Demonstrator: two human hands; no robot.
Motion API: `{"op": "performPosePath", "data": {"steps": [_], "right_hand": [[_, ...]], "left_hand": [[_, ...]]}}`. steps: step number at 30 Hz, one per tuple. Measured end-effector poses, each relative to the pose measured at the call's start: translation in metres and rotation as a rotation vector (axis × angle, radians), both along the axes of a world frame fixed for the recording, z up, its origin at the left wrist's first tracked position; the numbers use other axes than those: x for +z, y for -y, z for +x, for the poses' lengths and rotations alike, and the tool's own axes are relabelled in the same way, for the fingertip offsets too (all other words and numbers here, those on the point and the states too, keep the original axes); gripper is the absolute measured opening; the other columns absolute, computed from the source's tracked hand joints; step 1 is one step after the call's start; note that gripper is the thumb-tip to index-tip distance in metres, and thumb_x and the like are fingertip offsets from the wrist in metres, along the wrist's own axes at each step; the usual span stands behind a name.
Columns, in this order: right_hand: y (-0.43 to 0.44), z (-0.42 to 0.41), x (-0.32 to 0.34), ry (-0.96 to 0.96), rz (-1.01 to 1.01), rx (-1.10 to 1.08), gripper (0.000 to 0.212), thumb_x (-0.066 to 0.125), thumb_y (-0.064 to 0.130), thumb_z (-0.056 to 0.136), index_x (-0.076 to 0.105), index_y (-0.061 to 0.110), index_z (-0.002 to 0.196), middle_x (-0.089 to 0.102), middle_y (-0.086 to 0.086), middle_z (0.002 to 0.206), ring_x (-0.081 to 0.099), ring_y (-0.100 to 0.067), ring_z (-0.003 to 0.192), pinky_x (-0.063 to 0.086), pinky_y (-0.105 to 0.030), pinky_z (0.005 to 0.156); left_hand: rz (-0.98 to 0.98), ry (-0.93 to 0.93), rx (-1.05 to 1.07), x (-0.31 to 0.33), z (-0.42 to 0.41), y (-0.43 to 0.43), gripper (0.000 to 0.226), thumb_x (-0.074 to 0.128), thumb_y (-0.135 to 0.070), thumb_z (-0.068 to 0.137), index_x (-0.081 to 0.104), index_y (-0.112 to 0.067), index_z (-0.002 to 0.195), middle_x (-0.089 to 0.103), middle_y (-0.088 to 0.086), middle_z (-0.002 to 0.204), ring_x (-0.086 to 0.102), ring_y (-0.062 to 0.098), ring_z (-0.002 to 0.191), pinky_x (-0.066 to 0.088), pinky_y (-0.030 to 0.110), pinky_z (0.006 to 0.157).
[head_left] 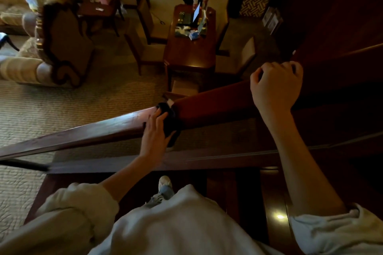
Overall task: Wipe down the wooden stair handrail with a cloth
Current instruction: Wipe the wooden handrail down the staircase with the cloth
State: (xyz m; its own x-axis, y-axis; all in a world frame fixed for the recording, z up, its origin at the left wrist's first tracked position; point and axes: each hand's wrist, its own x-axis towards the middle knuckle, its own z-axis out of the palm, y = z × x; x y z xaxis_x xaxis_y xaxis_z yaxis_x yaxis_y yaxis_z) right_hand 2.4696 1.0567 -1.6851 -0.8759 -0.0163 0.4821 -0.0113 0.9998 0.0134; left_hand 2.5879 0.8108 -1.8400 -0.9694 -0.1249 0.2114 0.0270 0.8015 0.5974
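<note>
Left hand [154, 132] flat, fingers spread, pressing dark cloth [171, 122] on rail [83, 132]. Right hand [275, 87] curled over the upper rail, empty. Table [189, 51], chairs [145, 47] and sofa [24, 70] below.

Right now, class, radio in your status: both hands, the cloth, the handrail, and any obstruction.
Left hand flat, pressing dark cloth on handrail. Right hand curled on the rail's upper stretch, holding nothing else. No obstruction seen on the rail.

The person wears a loose, pale cream sweatshirt [186, 223], soft and bulky. Both sleeves are pushed up in thick rolls, the left sleeve [83, 198] bunched near the elbow, the right sleeve [331, 232] likewise. Forearms bare. Below: faded blue jeans [165, 191] and a white shoe [164, 181].
</note>
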Motion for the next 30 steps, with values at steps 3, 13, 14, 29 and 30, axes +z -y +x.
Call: {"op": "performPosePath", "data": {"steps": [3, 13, 14, 29, 30], "right_hand": [[0.0, 0.0, 0.001, 0.008, 0.014, -0.013, 0.032, 0.043, 0.027, 0.098, 0.067, 0.006, 0.091, 0.069, -0.013, 0.089, 0.06, -0.03, 0.096, 0.031, -0.044, 0.106], [0.008, 0.001, 0.01, 0.158, 0.083, -0.063, 0.03, 0.045, 0.025, 0.099, 0.065, 0.003, 0.099, 0.066, -0.018, 0.099, 0.056, -0.036, 0.106, 0.028, -0.047, 0.106], [0.015, 0.001, 0.011, 0.194, 0.108, -0.082, 0.032, 0.044, 0.026, 0.099, 0.064, 0.002, 0.101, 0.065, -0.019, 0.101, 0.055, -0.037, 0.108, 0.029, -0.048, 0.105], [0.119, 0.003, -0.059, 0.418, 0.085, 0.174, 0.039, 0.034, 0.027, 0.103, 0.063, 0.012, 0.081, 0.065, -0.004, 0.072, 0.063, -0.025, 0.072, 0.038, -0.037, 0.078], [0.12, 0.004, -0.06, 0.412, 0.082, 0.168, 0.039, 0.034, 0.027, 0.103, 0.062, 0.011, 0.081, 0.064, -0.005, 0.069, 0.063, -0.025, 0.069, 0.039, -0.037, 0.077]], "left_hand": [[-0.134, -0.114, -0.142, 0.031, -0.025, -0.061, 0.059, 0.066, -0.027, 0.086, 0.046, -0.001, 0.134, 0.046, 0.023, 0.139, 0.038, 0.038, 0.133, 0.032, 0.051, 0.112], [-0.228, -0.082, -0.225, 0.001, -0.019, -0.012, 0.101, 0.091, -0.012, 0.055, 0.033, -0.007, 0.137, 0.037, 0.02, 0.143, 0.037, 0.034, 0.133, 0.028, 0.051, 0.107], [-0.199, -0.019, -0.155, -0.011, -0.01, 0.01, 0.098, 0.09, -0.012, 0.057, 0.032, -0.008, 0.137, 0.036, 0.021, 0.143, 0.039, 0.036, 0.132, 0.032, 0.052, 0.107], [0.16, -0.032, -0.33, 0.034, -0.059, -0.007, 0.058, 0.043, -0.047, 0.09, 0.046, -0.011, 0.137, 0.049, 0.007, 0.137, 0.041, 0.02, 0.128, 0.03, 0.039, 0.113], [0.145, -0.019, -0.347, 0.035, -0.063, -0.005, 0.059, 0.042, -0.047, 0.089, 0.045, -0.012, 0.137, 0.05, 0.007, 0.134, 0.044, 0.021, 0.125, 0.032, 0.037, 0.11]]}}
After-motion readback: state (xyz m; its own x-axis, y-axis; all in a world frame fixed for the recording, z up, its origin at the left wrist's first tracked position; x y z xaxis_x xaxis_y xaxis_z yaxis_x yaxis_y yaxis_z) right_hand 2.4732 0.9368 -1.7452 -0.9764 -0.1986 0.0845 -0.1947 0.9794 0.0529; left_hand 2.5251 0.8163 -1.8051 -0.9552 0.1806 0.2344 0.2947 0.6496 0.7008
